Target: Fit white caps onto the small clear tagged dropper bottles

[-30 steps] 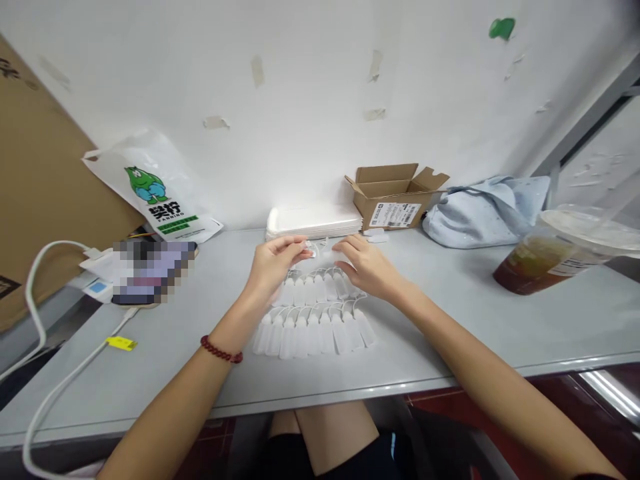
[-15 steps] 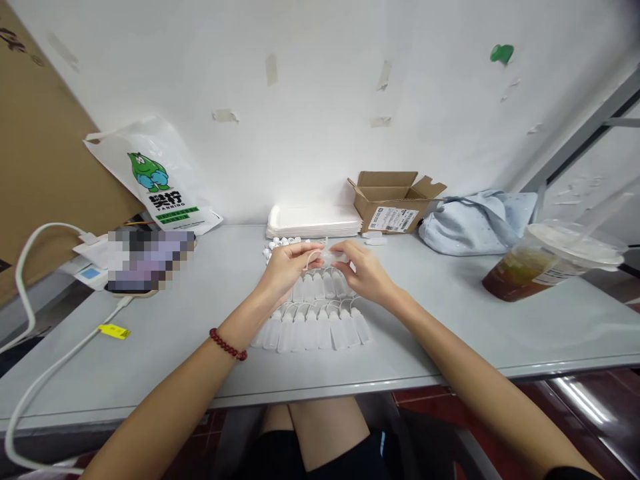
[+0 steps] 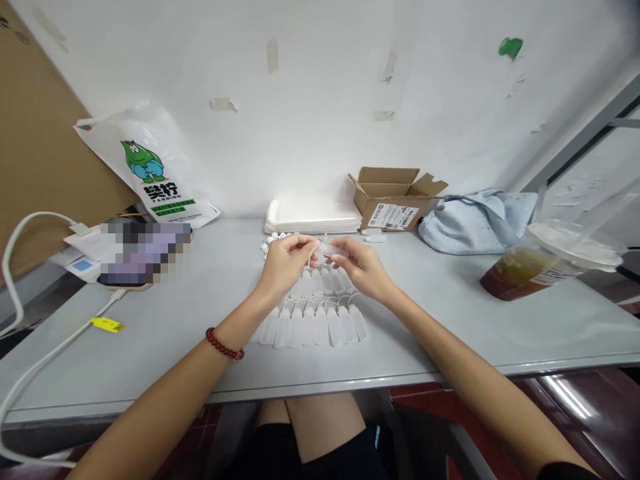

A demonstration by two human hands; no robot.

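Loop-topped translucent tubes (image 3: 309, 330): lying side by side in two rows on the grey surface (image 3: 175, 313), near its front edge. Just beyond the back row, holding one more tube (image 3: 334, 251) crosswise between two bare hands. With the left hand (image 3: 285, 267), wearing a dark red bracelet (image 3: 223, 345) at the wrist, pinching near the tube's left end, fingers closed and covering the exact contact. With the right hand (image 3: 367, 263), gripping the other end in narrowed fingers. Possibly slipping free if being squeezed unevenly or twisted at an angle, then dropping among the rows. Possibly disturbing the neat rows, too, if lowering either wrist too far. Continuing well to the right, showing a lidded drink cup (image 3: 520, 273); risking a spill if swinging the right arm outward. To the left, showing a pixelated phone (image 3: 150, 257). Going farther, passing small white pieces (image 3: 265, 245) behind the left hand, then stacked white trays (image 3: 313, 215), an open cardboard box (image 3: 390, 217) and a pale blue cloth bag (image 3: 475, 223). Ending at a white wall (image 3: 320, 120).
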